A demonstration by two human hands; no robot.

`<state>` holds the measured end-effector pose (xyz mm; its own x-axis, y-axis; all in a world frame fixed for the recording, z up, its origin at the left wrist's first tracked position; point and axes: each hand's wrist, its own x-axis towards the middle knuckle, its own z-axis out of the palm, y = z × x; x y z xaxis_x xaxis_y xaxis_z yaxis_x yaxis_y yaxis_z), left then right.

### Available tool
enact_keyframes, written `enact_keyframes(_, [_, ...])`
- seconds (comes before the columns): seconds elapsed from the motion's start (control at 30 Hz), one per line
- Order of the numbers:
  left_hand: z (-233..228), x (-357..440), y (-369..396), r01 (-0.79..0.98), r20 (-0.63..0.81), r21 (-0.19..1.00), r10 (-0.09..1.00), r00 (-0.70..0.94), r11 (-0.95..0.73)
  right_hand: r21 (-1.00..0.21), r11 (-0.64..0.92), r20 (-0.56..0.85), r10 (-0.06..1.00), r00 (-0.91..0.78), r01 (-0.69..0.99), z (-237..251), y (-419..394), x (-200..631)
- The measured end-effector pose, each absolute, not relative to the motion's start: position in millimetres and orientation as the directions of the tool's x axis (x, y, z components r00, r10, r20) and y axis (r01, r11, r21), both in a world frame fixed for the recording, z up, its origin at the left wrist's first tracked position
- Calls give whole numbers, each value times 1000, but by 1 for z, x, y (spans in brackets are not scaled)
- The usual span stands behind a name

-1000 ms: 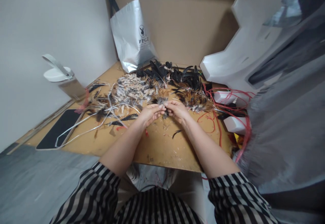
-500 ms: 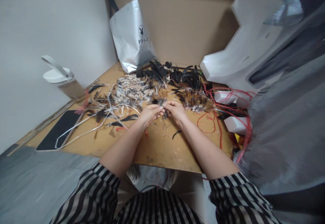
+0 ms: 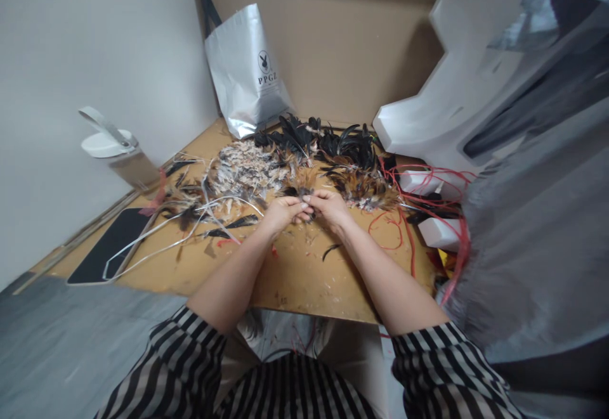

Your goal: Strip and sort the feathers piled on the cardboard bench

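Note:
Both hands meet over the middle of the table (image 3: pixel 304 286), fingertips together. My left hand (image 3: pixel 284 212) is closed in a pinch on a small brown and black feather bunch (image 3: pixel 303 184). From the other side, my right hand (image 3: pixel 328 208) pinches the same bunch near its lower end. The quill ends are mostly hidden by my fingers. Just behind my left hand lies a heap of pale, mixed feathers (image 3: pixel 247 168). Black feathers (image 3: pixel 349 146) lie farther back, and a pile of brown feathers (image 3: pixel 366 186) sits beyond my right hand.
A silver bag (image 3: pixel 250 77) stands at the back. On the left are a lidded cup (image 3: pixel 118 153), a dark phone-like slab (image 3: pixel 111 244) and white cord (image 3: pixel 157 232). Red string (image 3: pixel 413 241) tangles around white blocks (image 3: pixel 440 233) at right, beside grey cloth (image 3: pixel 537 248).
My fingers have shifted slightly at the feather bunch, the left ones now curled a little lower beneath it. Otherwise the table looks the same; the view has tilted very slightly.

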<state>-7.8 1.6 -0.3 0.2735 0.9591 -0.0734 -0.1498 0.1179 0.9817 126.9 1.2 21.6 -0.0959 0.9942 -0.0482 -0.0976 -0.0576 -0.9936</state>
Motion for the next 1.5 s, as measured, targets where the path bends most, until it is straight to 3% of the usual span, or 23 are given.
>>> enact_keyframes(0.27, [0, -7, 1, -149, -64, 983, 957, 282, 109, -989, -74, -56, 988, -142, -125, 19, 3, 129])
enact_keyframes(0.7, [0, -6, 0, -91, -16, 995, 949, 316, 47, -999, 37, 37, 998, -59, -14, 22, 0, 128])
enact_keyframes(0.93, [1, -8, 2, -168, -71, 979, 966, 248, 115, -1000, -4, -4, 994, -107, 0, 20, 6, 134])
enact_keyframes(1.07, [3, -13, 7, -351, -114, 923, 984, 134, 155, -962, 45, 44, 999, -12, 270, 20, 13, 155])
enact_keyframes(1.23, [4, -17, 10, -461, -161, 871, 985, 64, 172, -791, 85, 37, 995, -91, 605, 12, 22, 175])
enact_keyframes(1.5, [2, -15, 10, -472, -167, 863, 984, 69, 179, -598, 48, 29, 999, -39, 800, 1, 24, 166])
